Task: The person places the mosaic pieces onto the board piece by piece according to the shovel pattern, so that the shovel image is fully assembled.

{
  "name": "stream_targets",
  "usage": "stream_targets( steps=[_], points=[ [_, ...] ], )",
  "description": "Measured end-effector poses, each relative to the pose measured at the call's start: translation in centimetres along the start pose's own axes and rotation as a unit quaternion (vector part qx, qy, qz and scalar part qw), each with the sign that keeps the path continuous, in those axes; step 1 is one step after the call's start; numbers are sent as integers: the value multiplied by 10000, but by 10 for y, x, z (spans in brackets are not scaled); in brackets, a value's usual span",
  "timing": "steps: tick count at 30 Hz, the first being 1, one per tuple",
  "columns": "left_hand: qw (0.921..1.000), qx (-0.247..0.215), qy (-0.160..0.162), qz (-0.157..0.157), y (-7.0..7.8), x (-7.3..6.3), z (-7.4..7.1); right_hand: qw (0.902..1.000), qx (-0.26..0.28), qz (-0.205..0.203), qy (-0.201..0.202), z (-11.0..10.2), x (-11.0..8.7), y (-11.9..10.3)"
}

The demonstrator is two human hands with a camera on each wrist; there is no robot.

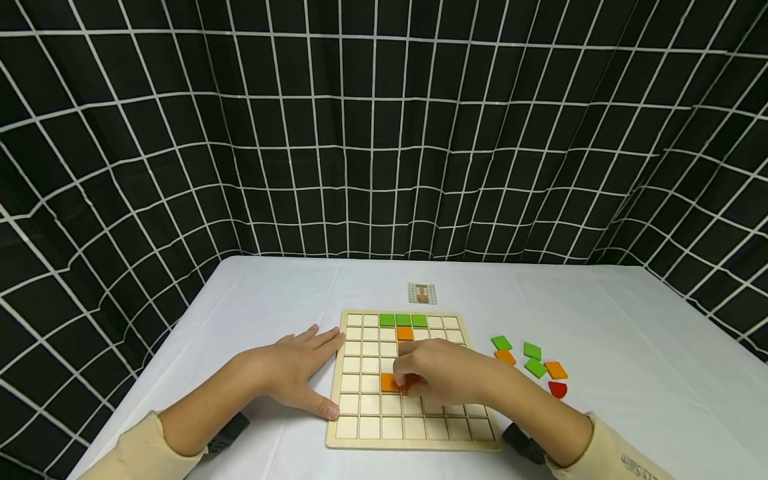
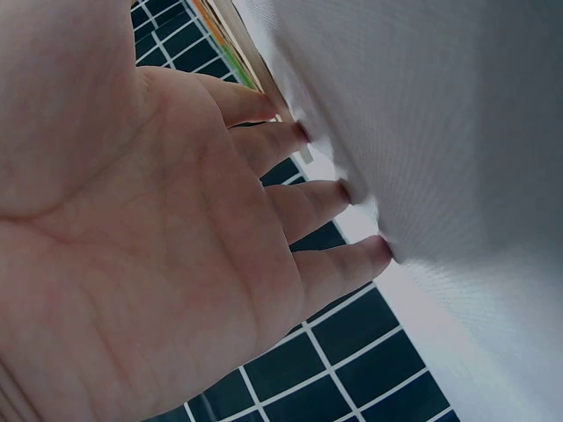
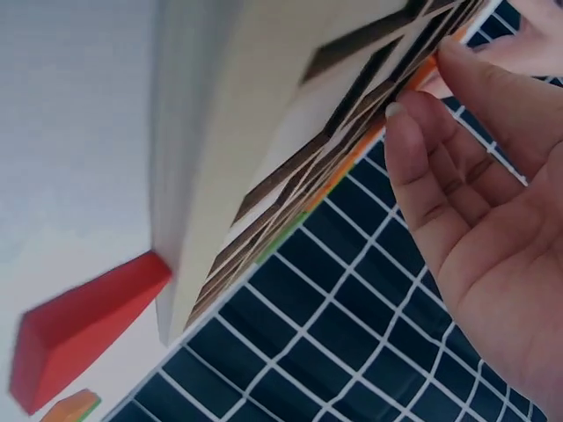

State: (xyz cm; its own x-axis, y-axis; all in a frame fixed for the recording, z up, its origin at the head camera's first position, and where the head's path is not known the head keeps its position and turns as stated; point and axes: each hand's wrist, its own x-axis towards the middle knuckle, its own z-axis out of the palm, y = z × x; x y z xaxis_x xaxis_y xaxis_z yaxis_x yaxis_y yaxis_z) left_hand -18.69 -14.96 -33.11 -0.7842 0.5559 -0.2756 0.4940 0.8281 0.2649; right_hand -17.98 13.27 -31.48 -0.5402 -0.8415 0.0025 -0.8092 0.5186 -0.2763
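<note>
A light wooden grid board (image 1: 360,423) lies flat on the white table. Spread out at its left edge, my left hand (image 1: 291,373) has its thumb and fingertips by the rim; the left wrist view shows its palm (image 2: 167,229) and straight fingers. Over the board's middle, my right hand (image 1: 447,373) has curled fingers that pinch an orange square tile (image 1: 411,381) at a cell, partly hidden by the fingers. Directly left of it sits another orange tile (image 1: 389,383). Three green tiles (image 1: 403,320) line the top row, with an orange tile (image 1: 405,333) below the middle one.
Right of the board lie loose green tiles (image 1: 532,351), orange tiles (image 1: 556,370) and a red rounded piece (image 1: 557,389). A small pattern card (image 1: 423,293) lies beyond the board's far edge. A black curtain with white grid lines (image 1: 372,133) surrounds the table.
</note>
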Motion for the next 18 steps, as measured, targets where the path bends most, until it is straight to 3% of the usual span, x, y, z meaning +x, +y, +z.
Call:
stream_targets(
  steps=[9, 13, 18],
  points=[
    [9999, 104, 16, -71, 0, 2, 1, 9993, -369, -50, 96, -2, -20, -6],
    [9999, 100, -3, -60, 0, 2, 0, 9998, -157, 143, -38, -3, -33, -10],
    [10000, 54, -32, -29, 0, 1, 1, 9999, 65, -94, -58, -5, -49, -11]
  ],
)
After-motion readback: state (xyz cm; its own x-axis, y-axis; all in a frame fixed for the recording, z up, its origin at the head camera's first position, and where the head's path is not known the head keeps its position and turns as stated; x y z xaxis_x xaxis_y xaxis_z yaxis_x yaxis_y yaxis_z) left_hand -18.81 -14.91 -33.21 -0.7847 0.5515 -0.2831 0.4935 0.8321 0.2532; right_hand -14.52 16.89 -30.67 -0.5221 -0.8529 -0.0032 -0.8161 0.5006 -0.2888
